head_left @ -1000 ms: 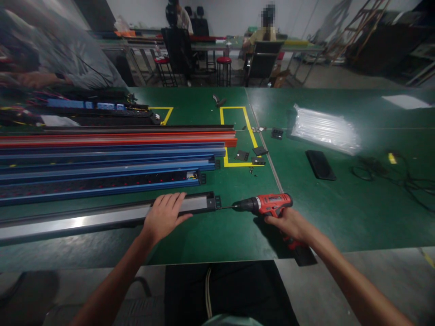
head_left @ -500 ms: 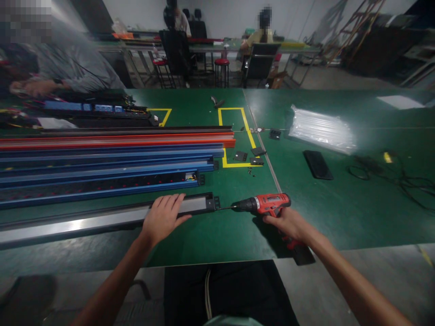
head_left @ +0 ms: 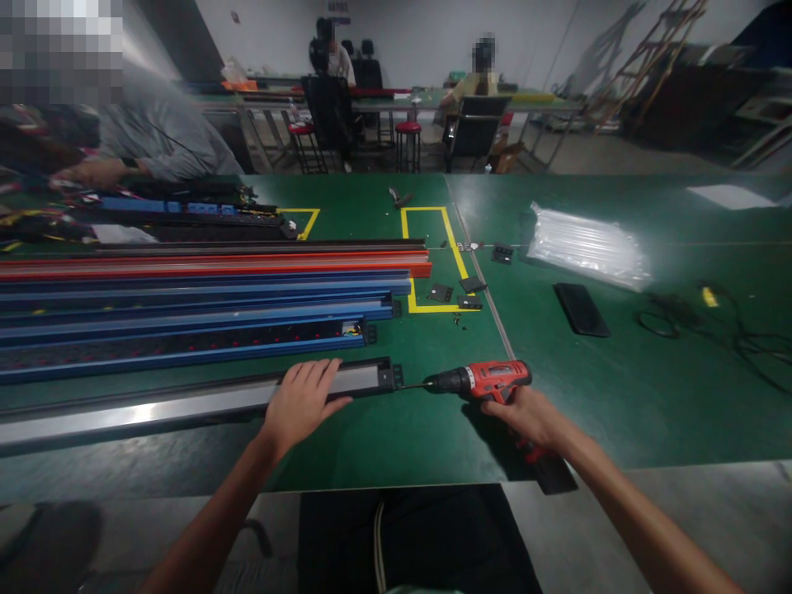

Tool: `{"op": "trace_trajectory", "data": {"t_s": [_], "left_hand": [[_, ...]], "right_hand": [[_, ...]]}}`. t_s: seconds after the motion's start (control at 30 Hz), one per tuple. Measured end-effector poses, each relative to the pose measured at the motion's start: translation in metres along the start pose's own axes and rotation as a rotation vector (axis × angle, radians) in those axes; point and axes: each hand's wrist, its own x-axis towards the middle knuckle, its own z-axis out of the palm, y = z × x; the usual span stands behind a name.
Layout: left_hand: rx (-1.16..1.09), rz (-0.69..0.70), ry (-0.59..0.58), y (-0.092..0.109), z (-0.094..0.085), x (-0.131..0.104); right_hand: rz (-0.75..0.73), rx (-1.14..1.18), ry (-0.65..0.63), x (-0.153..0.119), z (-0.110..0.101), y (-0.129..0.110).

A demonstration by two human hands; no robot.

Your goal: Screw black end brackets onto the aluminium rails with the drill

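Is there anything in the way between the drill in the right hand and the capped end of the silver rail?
Nothing visible: the bit of the red drill in the right hand reaches the black end cap. The left hand lies over the rail, behind that end.

Workshop, light assembly by the look of it. Long green workbench (head_left: 594, 412) marked out with yellow tape (head_left: 405, 223). Metal profiles (head_left: 216, 266) in red and blue lie side by side on it, small black end pieces (head_left: 440, 293) loose nearby, red cordless drill (head_left: 498, 379) in use. Wiring (head_left: 37, 227) at a co-worker's spot. Behind: second bench (head_left: 371, 105), people seated at it, red stools (head_left: 408, 129), wooden ladder (head_left: 668, 49).
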Motion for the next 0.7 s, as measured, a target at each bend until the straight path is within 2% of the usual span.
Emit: {"op": "trace_trajectory", "data": {"t_s": [0.23,0.5,0.7], "left_hand": [[0.004,0.004,0.008,0.0,-0.002,0.001],[-0.038,-0.017,0.024,0.001,0.0,0.0],[-0.023,-0.006,0.002,0.0,0.001,0.0]], "right_hand": [[0.01,0.014,-0.008,-0.003,0.0,-0.004],[-0.043,0.031,-0.004,0.004,0.003,0.008],[-0.013,0.014,0.004,0.001,0.001,0.004]]}}
